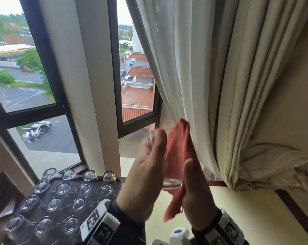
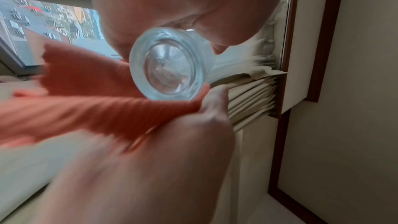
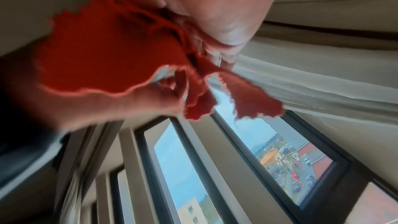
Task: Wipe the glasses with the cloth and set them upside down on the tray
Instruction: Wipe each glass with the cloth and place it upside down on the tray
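While the left hand (image 1: 146, 167) grips a clear, thick-based glass (image 2: 170, 64), the right hand (image 1: 195, 193) clutches a red cloth (image 1: 179, 152).

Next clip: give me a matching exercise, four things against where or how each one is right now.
Things:
1. glass
2. cloth
3. wiped glasses
4. curtain

States:
A. upside down in rows on the tray
B. hanging at the window's right
C. in the left hand grip
D. red, held by the right hand

Pairs: 1-C, 2-D, 3-A, 4-B
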The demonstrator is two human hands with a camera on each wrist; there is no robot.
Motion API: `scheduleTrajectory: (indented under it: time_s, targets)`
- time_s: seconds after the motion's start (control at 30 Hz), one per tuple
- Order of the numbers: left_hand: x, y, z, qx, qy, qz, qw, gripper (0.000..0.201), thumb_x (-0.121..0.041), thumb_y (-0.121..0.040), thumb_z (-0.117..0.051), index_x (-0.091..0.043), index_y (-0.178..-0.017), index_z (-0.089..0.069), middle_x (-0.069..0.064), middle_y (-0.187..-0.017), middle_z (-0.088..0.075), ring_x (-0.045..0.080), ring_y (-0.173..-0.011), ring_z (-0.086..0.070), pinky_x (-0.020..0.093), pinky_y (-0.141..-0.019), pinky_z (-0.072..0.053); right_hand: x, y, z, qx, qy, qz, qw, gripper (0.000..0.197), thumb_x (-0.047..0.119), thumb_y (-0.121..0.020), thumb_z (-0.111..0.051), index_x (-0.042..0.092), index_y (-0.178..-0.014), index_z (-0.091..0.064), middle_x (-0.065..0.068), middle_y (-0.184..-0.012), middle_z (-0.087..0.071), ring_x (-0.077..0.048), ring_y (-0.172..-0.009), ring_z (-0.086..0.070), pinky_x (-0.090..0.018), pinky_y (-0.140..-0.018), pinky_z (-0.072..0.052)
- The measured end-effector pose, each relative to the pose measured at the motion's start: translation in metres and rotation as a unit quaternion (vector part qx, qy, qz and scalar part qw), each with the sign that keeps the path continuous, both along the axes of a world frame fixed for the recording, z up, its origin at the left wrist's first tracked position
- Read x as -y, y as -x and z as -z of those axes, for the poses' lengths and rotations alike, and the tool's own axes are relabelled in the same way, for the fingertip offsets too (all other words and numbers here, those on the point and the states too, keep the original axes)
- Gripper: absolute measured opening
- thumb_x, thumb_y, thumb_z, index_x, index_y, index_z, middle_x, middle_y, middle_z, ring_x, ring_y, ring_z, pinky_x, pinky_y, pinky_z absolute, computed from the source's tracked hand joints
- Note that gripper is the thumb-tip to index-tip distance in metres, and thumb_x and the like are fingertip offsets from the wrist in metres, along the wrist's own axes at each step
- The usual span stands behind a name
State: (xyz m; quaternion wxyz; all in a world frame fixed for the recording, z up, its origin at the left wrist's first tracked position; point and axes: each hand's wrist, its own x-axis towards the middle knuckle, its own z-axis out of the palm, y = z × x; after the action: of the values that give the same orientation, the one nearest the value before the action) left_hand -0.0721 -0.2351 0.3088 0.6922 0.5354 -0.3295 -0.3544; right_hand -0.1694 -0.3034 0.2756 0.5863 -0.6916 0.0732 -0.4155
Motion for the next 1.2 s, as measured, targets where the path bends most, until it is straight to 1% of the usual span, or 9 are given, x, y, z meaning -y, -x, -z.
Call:
scheduleTrajectory:
  time_s: [0.1, 0.27, 0.37, 0.5, 0.7, 0.83, 0.97, 1.1, 1.2]
  targets:
    - [0.003, 0.012, 0.003, 0.026, 0.001, 0.013, 1.0, 0.051, -0.056, -0.104, -0.039, -0.012, -0.119, -0.062, -0.017, -0.086, -0.076, -0.002, -0.077, -0.072, 0.015, -0.072, -0.056, -0.003, -0.001, -0.015, -0.019, -0.034, 0.049, 0.998, 0.08, 0.082, -0.084, -0.046, 0.027, -0.142, -0.054, 0.002, -0.135, -0.065, -0.02, -0.124, -0.064, -0.031, -0.081, -0.06]
    - [0.01, -0.014, -0.01, -0.036, 0.013, -0.077, 0.996, 0.086, -0.091, -0.085, -0.052, -0.021, -0.134, -0.064, 0.017, -0.129, -0.07, 0.031, -0.118, -0.07, 0.055, -0.106, -0.053, -0.023, 0.005, 0.003, -0.007, 0.143, 0.021, 0.989, 0.052, 0.061, -0.102, -0.032, 0.046, -0.152, -0.036, 0.007, -0.159, -0.04, -0.021, -0.149, -0.034, -0.053, -0.116, -0.037]
    - [0.007, -0.026, -0.019, -0.026, 0.021, -0.097, 0.995, 0.112, -0.093, -0.064, -0.07, -0.012, -0.14, -0.054, 0.003, -0.109, -0.075, 0.01, -0.094, -0.076, 0.033, -0.086, -0.06, -0.026, 0.007, 0.016, -0.014, 0.035, 0.008, 0.999, 0.054, 0.071, -0.096, -0.041, 0.054, -0.146, -0.037, 0.013, -0.138, -0.059, -0.018, -0.134, -0.051, -0.043, -0.109, -0.042]
    - [-0.002, -0.005, -0.017, -0.018, -0.003, -0.049, 0.999, 0.081, -0.051, -0.069, -0.095, -0.013, -0.125, -0.051, 0.011, -0.101, -0.071, 0.015, -0.071, -0.078, 0.027, -0.063, -0.062, -0.015, 0.007, 0.005, 0.015, 0.02, 0.0, 1.0, 0.064, 0.051, -0.103, -0.03, 0.024, -0.16, -0.022, 0.008, -0.158, -0.042, -0.015, -0.146, -0.04, -0.028, -0.115, -0.039]
    - [-0.003, 0.024, -0.001, 0.002, 0.008, -0.015, 1.0, 0.051, -0.062, -0.091, -0.06, -0.022, -0.123, -0.062, -0.001, -0.105, -0.077, 0.002, -0.091, -0.075, 0.012, -0.074, -0.055, -0.001, 0.004, -0.021, 0.017, -0.014, 0.088, 0.996, 0.095, 0.078, -0.089, -0.045, 0.011, -0.156, -0.033, -0.016, -0.155, -0.045, -0.032, -0.145, -0.041, -0.057, -0.119, -0.031]
    - [-0.002, 0.008, -0.011, -0.027, -0.012, -0.052, 0.998, 0.074, -0.087, -0.091, -0.044, -0.025, -0.122, -0.071, 0.01, -0.119, -0.072, 0.03, -0.114, -0.067, 0.046, -0.104, -0.053, -0.02, 0.007, 0.002, -0.001, 0.139, 0.067, 0.988, 0.066, 0.056, -0.104, -0.033, 0.019, -0.159, -0.027, -0.013, -0.159, -0.038, -0.039, -0.146, -0.036, -0.06, -0.117, -0.03]
    - [-0.006, -0.002, -0.023, -0.023, 0.008, -0.077, 0.997, 0.069, -0.085, -0.091, -0.046, -0.025, -0.114, -0.071, 0.02, -0.119, -0.067, 0.027, -0.099, -0.065, 0.051, -0.1, -0.051, -0.026, 0.014, 0.026, -0.046, 0.043, 0.056, 0.996, 0.083, 0.079, -0.091, -0.033, 0.028, -0.156, -0.027, 0.025, -0.149, -0.048, -0.001, -0.137, -0.047, -0.022, -0.11, -0.042]
    - [-0.009, 0.017, -0.019, -0.001, 0.012, -0.02, 1.0, 0.062, -0.07, -0.097, -0.043, -0.018, -0.124, -0.062, 0.01, -0.101, -0.074, 0.015, -0.081, -0.072, 0.04, -0.08, -0.065, -0.015, 0.013, -0.009, -0.025, -0.019, 0.031, 0.999, 0.083, 0.076, -0.09, -0.041, 0.024, -0.154, -0.036, 0.004, -0.146, -0.057, -0.018, -0.135, -0.055, -0.05, -0.109, -0.047]
    - [-0.005, 0.028, -0.012, 0.023, 0.002, -0.011, 1.0, 0.066, -0.076, -0.094, -0.037, -0.021, -0.122, -0.06, 0.007, -0.102, -0.073, 0.011, -0.086, -0.072, 0.03, -0.083, -0.06, -0.014, 0.009, -0.038, -0.041, -0.066, 0.027, 0.997, 0.119, 0.092, -0.06, -0.06, 0.011, -0.147, -0.046, -0.001, -0.138, -0.063, -0.021, -0.127, -0.061, -0.04, -0.103, -0.051]
